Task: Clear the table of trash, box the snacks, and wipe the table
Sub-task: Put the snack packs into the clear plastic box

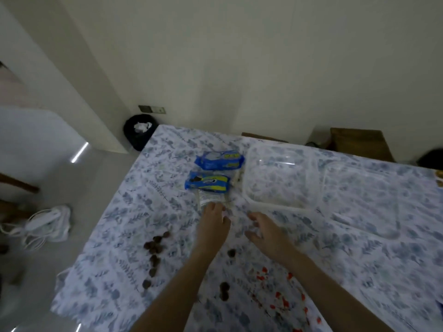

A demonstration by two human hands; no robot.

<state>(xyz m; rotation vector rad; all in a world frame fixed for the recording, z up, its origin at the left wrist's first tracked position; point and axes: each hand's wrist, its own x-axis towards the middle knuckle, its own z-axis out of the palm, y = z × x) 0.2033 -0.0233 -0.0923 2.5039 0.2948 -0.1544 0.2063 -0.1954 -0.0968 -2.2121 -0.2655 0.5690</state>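
Note:
Two blue snack packets lie on the floral tablecloth: one point(219, 160) farther back, one point(207, 183) nearer. Just in front of them lies a clear wrapper point(211, 198). My left hand point(213, 222) rests its fingertips on the wrapper's near edge; whether it grips the wrapper is blurred. My right hand point(266, 232) hovers beside it with fingers spread, holding nothing. A clear plastic box point(278, 179) stands to the right of the packets, its clear lid point(362, 200) flat beside it. Dark brown crumbs point(154, 245) and red bits point(282, 295) are scattered near me.
A black bin point(140, 134) with white paper in it stands on the floor past the table's far left corner. White cables point(45, 224) lie on the floor at left. A wooden chair back point(359, 142) rises behind the table, against the wall.

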